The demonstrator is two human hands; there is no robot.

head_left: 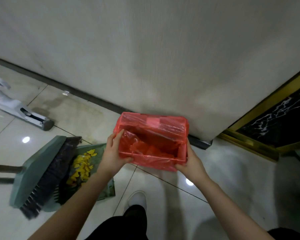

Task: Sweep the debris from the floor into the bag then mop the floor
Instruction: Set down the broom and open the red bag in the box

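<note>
The yellow debris [82, 166] lies heaped in the green dustpan [100, 149] at lower left of the frame, so the sweeping looks finished; the broom [42, 174] lies across the pan with its dark bristles touching the pile. None of the debris has reached the bag yet: the red bag [152, 142], which lines a rectangular bin at centre frame against the foot of the pale wall [145, 58], shows only crumpled plastic inside.

Both hands are on that bag. The left hand [113, 153] holds its left near corner, thumb along the front edge and fingers curled over the rim into the opening. The right hand [189, 160] grips the right near corner, fingers wrapped round the plastic and the bin's edge. Each grip is thus closed on the bag, seemingly to pull its mouth wide or steady the bin.

What is left, by my reading: tip the dustpan into the bag, then the whole mopping step. The mop [24, 113] lies flat on the tiled floor [223, 179] at upper left, well apart from the hands and untouched.
</note>
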